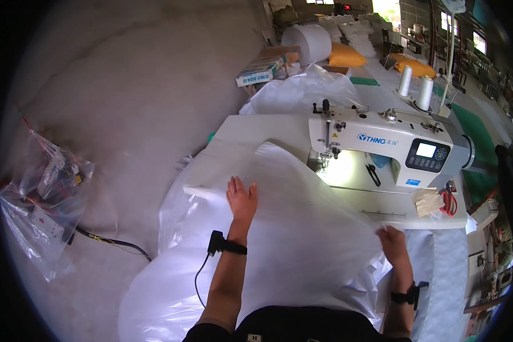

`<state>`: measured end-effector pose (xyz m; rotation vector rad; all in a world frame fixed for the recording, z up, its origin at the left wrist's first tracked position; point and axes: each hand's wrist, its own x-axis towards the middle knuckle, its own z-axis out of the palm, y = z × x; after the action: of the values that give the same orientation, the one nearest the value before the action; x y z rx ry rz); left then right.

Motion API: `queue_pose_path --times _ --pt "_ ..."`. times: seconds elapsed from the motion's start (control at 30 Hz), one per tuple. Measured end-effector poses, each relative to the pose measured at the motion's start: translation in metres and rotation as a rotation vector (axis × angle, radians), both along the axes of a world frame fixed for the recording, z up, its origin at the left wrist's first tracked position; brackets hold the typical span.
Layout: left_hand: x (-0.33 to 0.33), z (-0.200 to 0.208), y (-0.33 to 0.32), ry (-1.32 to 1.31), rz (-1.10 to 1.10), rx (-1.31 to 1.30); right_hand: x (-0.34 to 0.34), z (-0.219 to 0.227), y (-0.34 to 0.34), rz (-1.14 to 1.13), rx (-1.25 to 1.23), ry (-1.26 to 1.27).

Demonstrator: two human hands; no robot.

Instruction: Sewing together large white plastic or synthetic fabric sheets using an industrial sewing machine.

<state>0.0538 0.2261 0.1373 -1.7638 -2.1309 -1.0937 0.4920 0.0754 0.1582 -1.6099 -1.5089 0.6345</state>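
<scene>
A large sheet of thin white plastic-like fabric (290,245) lies over the sewing table's front and hangs down toward my body. My left hand (242,199) rests flat on it, fingers stretched out, left of the sewing machine. At the right, my right hand (392,242) is closed on the sheet's edge, by the table's front edge. Beyond the sheet stands a white industrial sewing machine (376,137), its lamp lighting the needle area. The sheet's far corner lies a little left of the needle, apart from it.
Black thread snips (373,175) lie under the machine's arm. Red-handled scissors (449,203) and a tan cloth piece (428,202) sit at the right. Thread cones (424,93) stand behind. A clear plastic bag (45,194) hangs at the left; a black cable (114,241) runs nearby.
</scene>
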Motion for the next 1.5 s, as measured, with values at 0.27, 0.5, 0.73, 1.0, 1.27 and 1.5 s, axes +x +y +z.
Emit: queue_pose_path --times 0.27,0.5,0.73,1.0,1.27,1.5 --pt "-0.007 -0.011 0.041 0.115 0.211 -0.379 0.210 -0.115 -0.163 -0.739 -0.438 -0.723" --pt "0.042 0.003 0.063 0.246 0.029 -0.517 0.217 -0.125 -0.185 -0.652 -0.869 -0.941" --pt "0.048 0.017 0.082 0.351 -0.201 -0.555 -0.004 -0.028 -0.011 0.076 -0.215 -0.300" --pt "0.043 0.008 0.067 0.451 -0.610 -0.381 -0.095 -0.195 -0.055 1.041 -0.288 -0.322" --pt "0.074 0.014 0.000 0.559 -0.947 -0.159 -0.096 0.075 -0.009 0.616 0.187 -0.431" --pt "0.080 0.006 0.013 0.625 -1.022 -0.121 -0.148 0.008 0.096 0.436 0.108 -0.767"
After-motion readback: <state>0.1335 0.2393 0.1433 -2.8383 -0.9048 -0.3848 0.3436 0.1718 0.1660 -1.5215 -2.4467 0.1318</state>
